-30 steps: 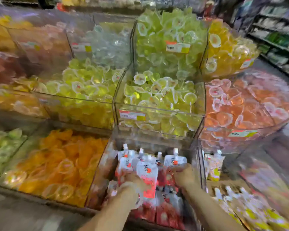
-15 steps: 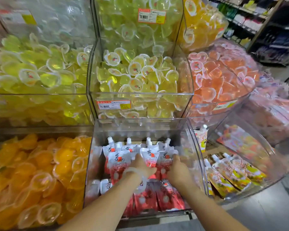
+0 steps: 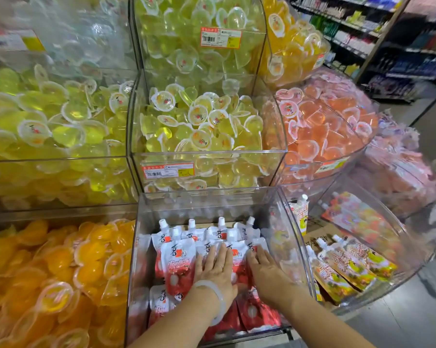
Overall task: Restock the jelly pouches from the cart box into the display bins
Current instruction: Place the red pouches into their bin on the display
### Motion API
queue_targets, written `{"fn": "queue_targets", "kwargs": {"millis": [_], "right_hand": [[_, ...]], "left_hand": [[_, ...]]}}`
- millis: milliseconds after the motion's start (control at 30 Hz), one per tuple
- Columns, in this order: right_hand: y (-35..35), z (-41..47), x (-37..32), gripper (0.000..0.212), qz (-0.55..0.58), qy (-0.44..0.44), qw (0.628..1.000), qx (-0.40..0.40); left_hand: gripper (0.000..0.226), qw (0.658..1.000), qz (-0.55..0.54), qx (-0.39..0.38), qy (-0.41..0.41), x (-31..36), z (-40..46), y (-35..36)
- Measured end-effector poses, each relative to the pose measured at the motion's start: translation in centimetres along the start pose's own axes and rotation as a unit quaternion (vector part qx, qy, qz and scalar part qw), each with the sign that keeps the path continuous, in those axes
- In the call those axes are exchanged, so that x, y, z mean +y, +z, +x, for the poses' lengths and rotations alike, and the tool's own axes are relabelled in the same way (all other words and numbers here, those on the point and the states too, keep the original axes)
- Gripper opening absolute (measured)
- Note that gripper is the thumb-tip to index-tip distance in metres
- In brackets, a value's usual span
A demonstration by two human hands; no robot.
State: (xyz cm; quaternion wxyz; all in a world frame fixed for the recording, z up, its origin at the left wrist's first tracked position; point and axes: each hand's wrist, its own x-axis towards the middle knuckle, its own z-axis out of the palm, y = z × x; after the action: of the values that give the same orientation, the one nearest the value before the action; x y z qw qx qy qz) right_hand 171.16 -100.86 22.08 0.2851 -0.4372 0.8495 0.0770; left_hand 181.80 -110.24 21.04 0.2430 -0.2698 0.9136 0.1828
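Both hands lie flat, fingers straight, holding nothing: the left hand (image 3: 215,268) and right hand (image 3: 264,272) press on the red jelly pouches (image 3: 178,262) inside the clear bin (image 3: 212,199). At two o'clock lie yellow pouches (image 3: 350,267).

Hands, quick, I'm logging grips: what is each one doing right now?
Left hand: open, fingers flat, pressing on the red jelly pouches.
Right hand: open, fingers straight, resting on the same pouches.
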Motion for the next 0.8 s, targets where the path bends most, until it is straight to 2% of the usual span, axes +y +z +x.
{"fn": "queue_targets", "kwargs": {"millis": [133,267,400,533,667,800], "right_hand": [[-0.5,1.0,0.2,0.079,0.055,0.019,0.998,-0.004],[-0.5,0.2,-0.5,0.089,0.044,-0.001,0.999,-0.025],[-0.4,-0.1,-1.2,0.084,0.031,-0.011,0.998,-0.052],[-0.4,0.9,-1.3,0.074,0.073,-0.002,0.995,-0.071],[0.3,0.6,-1.5,0.08,0.069,-0.011,0.997,-0.039],[-1.0,-0.2,-1.5,0.081,0.102,-0.007,0.994,-0.043]], "left_hand": [[0.072,1.0,-0.012,0.013,-0.019,0.3,0.5,-0.6],[0.077,0.999,-0.008,0.009,-0.035,-0.2,-0.2,-0.6],[0.075,0.998,0.009,-0.025,-0.054,-2.0,-0.7,-0.4],[0.073,0.997,-0.004,-0.038,-0.073,-2.4,-0.8,-0.4],[0.077,0.997,0.003,-0.042,-0.059,-2.7,-0.9,-0.5],[0.082,0.998,0.018,-0.043,-0.043,-2.9,-1.7,-1.6]]}}
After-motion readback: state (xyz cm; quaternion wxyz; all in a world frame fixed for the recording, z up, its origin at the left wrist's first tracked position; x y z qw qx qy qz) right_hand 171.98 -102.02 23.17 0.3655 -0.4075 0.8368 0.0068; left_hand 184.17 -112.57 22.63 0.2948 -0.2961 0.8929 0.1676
